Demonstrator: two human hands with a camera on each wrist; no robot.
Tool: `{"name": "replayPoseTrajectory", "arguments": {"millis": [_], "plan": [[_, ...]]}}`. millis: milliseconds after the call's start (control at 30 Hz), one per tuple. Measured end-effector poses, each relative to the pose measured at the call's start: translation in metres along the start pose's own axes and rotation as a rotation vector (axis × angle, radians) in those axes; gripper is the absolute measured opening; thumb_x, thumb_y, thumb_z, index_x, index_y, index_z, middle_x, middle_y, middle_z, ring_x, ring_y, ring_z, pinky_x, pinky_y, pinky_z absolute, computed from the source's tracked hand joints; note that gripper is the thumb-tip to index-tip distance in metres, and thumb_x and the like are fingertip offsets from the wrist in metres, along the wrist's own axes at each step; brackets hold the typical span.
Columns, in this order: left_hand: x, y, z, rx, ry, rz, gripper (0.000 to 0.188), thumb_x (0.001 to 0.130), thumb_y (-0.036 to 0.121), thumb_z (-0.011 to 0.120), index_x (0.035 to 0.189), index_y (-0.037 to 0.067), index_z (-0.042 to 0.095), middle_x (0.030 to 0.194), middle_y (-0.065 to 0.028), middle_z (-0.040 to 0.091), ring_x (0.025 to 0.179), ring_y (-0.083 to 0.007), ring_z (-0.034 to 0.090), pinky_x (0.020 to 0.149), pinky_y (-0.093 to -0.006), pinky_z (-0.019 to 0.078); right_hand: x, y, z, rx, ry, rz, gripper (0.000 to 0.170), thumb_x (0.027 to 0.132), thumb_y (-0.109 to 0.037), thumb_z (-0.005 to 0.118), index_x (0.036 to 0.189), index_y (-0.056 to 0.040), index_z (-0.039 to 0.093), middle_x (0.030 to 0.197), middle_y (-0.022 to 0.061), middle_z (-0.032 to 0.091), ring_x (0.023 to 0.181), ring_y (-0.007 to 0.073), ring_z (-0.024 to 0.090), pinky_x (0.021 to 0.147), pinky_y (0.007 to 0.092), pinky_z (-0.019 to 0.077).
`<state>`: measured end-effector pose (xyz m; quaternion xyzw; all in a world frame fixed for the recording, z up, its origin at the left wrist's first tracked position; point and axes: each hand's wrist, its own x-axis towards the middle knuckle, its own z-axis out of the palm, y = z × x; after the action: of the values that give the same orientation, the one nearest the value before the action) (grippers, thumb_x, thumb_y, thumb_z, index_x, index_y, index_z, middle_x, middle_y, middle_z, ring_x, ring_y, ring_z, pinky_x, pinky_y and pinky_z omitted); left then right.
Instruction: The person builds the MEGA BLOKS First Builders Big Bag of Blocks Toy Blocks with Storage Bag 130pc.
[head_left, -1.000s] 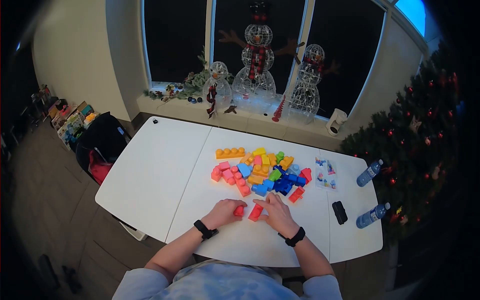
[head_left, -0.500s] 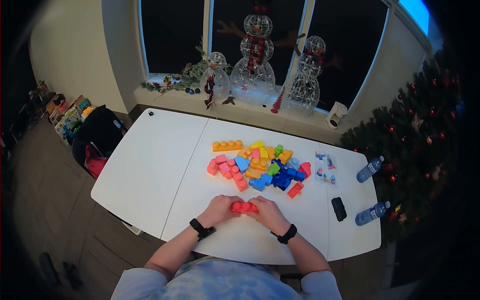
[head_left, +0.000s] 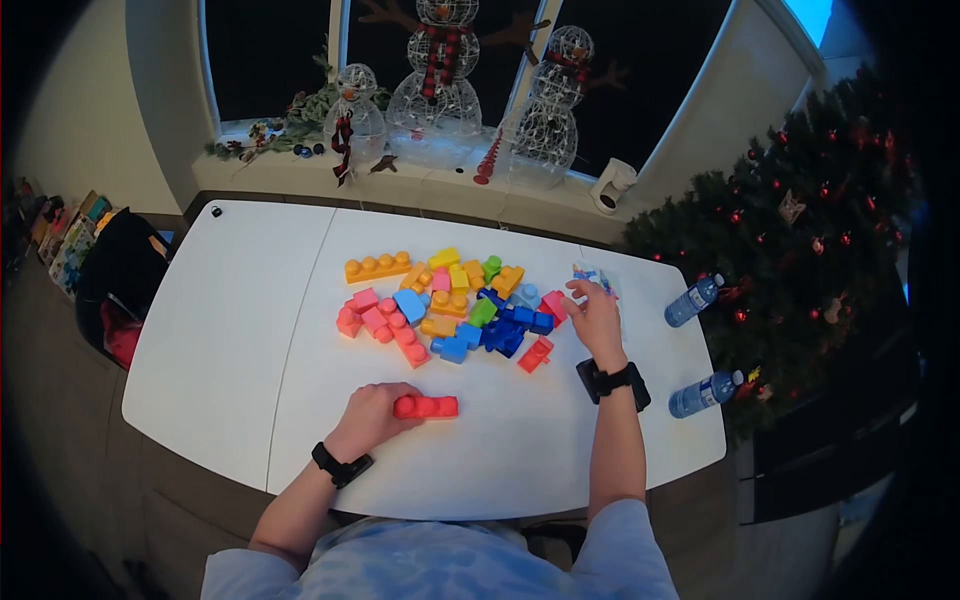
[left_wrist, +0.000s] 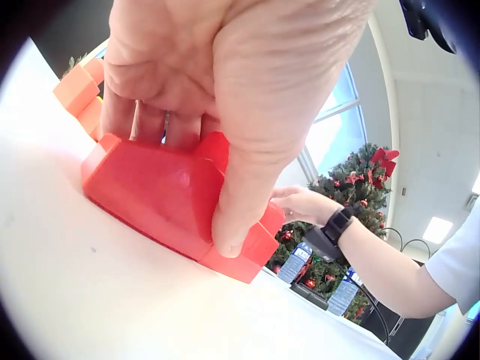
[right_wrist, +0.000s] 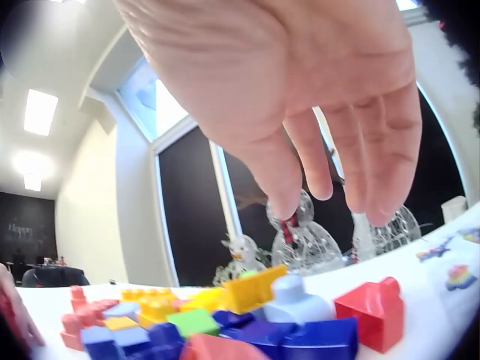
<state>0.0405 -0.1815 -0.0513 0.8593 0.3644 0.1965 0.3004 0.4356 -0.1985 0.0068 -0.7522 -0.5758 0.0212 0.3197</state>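
My left hand (head_left: 370, 418) grips a row of red toy building blocks (head_left: 428, 407) at the near middle of the table. In the left wrist view the thumb presses the near side of a red block (left_wrist: 154, 187), with a second red piece (left_wrist: 244, 246) up against it. The fingertips are hidden behind the blocks. My right hand (head_left: 597, 325), empty, hovers at the right end of the block pile, fingers loosely extended downward. Below it in the right wrist view stand a red block (right_wrist: 371, 313), a light blue block (right_wrist: 295, 301) and dark blue blocks (right_wrist: 319, 341).
Yellow (head_left: 378, 266), green (head_left: 482, 313) and pink blocks (head_left: 408, 340) lie in the pile. A picture sheet (right_wrist: 454, 262) is right of it. Two water bottles (head_left: 693, 300) stand along the table's (head_left: 230, 330) right side. Wire snowmen (head_left: 437, 100) line the windowsill.
The two red pieces came together between both hands. My right hand then let go and reached forward and right over the pile; the left kept hold. The head view has turned slightly right.
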Motion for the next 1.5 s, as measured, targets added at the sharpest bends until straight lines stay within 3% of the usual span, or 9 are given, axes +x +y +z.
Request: {"name": "replayPoseTrajectory", "arguments": {"millis": [100, 167, 200, 300, 467, 867, 1167, 1400, 1500], "plan": [[0.001, 0.001, -0.001, -0.020, -0.014, -0.007, 0.040, 0.073, 0.026, 0.088, 0.107, 0.010, 0.076, 0.095, -0.0129, 0.076, 0.087, -0.0333, 0.073, 0.082, -0.0416, 0.0588, 0.030, 0.069, 0.029, -0.184, -0.073, -0.017, 0.045, 0.087, -0.026, 0.082, 0.126, -0.0091, 0.069, 0.115, 0.0168, 0.071, 0.090, 0.0306, 0.073, 0.076, 0.0387, 0.0584], [0.000, 0.000, -0.002, -0.028, -0.031, -0.039, 0.039, 0.073, 0.023, 0.087, 0.108, 0.011, 0.076, 0.096, -0.0127, 0.076, 0.088, -0.0335, 0.072, 0.082, -0.0423, 0.0584, 0.038, 0.068, 0.038, -0.125, -0.190, 0.045, 0.049, 0.088, -0.028, 0.083, 0.132, -0.0114, 0.068, 0.112, 0.0146, 0.071, 0.085, 0.0244, 0.071, 0.072, 0.0350, 0.0582], [0.000, -0.001, -0.001, -0.036, -0.024, -0.029, 0.039, 0.073, 0.022, 0.088, 0.107, 0.011, 0.075, 0.096, -0.0125, 0.076, 0.088, -0.0336, 0.072, 0.082, -0.0425, 0.0584, 0.044, 0.070, 0.038, 0.089, -0.346, 0.341, 0.055, 0.087, -0.033, 0.085, 0.135, -0.0123, 0.067, 0.113, 0.0126, 0.069, 0.086, 0.0227, 0.070, 0.068, 0.0328, 0.0589], [0.000, 0.001, -0.003, -0.046, -0.022, -0.037, 0.038, 0.072, 0.022, 0.088, 0.106, 0.010, 0.075, 0.095, -0.0123, 0.076, 0.088, -0.0339, 0.072, 0.082, -0.0429, 0.0584, 0.056, 0.082, 0.045, 0.128, -0.414, 0.374, 0.059, 0.084, -0.033, 0.088, 0.135, -0.0106, 0.066, 0.110, 0.0109, 0.068, 0.087, 0.0203, 0.070, 0.064, 0.0313, 0.0591], [0.001, 0.001, -0.005, -0.039, -0.046, -0.036, 0.040, 0.071, 0.020, 0.089, 0.107, 0.010, 0.074, 0.097, -0.0127, 0.076, 0.089, -0.0343, 0.072, 0.083, -0.0435, 0.0581, 0.060, 0.088, 0.048, 0.056, -0.381, 0.315, 0.057, 0.075, -0.029, 0.094, 0.121, -0.0070, 0.067, 0.102, 0.0095, 0.069, 0.091, 0.0204, 0.069, 0.077, 0.0306, 0.0574], [0.001, 0.005, -0.007, -0.072, 0.001, 0.094, 0.043, 0.070, 0.018, 0.089, 0.109, 0.008, 0.074, 0.103, -0.0088, 0.071, 0.100, -0.0313, 0.068, 0.090, -0.0416, 0.0557, 0.054, 0.083, 0.053, 0.050, -0.373, 0.280, 0.077, 0.068, -0.027, 0.096, 0.135, -0.0085, 0.061, 0.101, 0.0101, 0.070, 0.091, 0.0229, 0.068, 0.082, 0.0351, 0.0561], [-0.001, -0.001, -0.003, -0.059, -0.011, 0.017, 0.034, 0.069, 0.015, 0.089, 0.099, 0.007, 0.075, 0.099, -0.0106, 0.072, 0.088, -0.0309, 0.070, 0.082, -0.0386, 0.0576, 0.063, 0.079, 0.057, -0.113, -0.363, 0.154, 0.045, 0.071, -0.022, 0.092, 0.106, -0.0019, 0.075, 0.099, 0.0129, 0.075, 0.091, 0.0259, 0.070, 0.086, 0.0369, 0.0547], [-0.002, -0.001, -0.005, -0.115, 0.010, 0.021, 0.034, 0.067, 0.015, 0.091, 0.095, 0.006, 0.075, 0.095, -0.0102, 0.072, 0.087, -0.0295, 0.070, 0.081, -0.0376, 0.0573, 0.061, 0.078, 0.042, -0.139, -0.243, 0.129, 0.043, 0.074, -0.020, 0.090, 0.106, 0.0011, 0.073, 0.093, 0.0118, 0.075, 0.082, 0.0228, 0.071, 0.080, 0.0331, 0.0560], [-0.002, -0.004, -0.004, -0.119, 0.006, 0.020, 0.034, 0.066, 0.015, 0.092, 0.094, 0.006, 0.076, 0.095, -0.0095, 0.073, 0.087, -0.0289, 0.069, 0.081, -0.0373, 0.0575, 0.036, 0.033, 0.016, 0.098, -0.130, 0.147, 0.042, 0.074, -0.020, 0.090, 0.106, -0.0008, 0.071, 0.091, 0.0130, 0.077, 0.085, 0.0288, 0.074, 0.079, 0.0356, 0.0576]]}}
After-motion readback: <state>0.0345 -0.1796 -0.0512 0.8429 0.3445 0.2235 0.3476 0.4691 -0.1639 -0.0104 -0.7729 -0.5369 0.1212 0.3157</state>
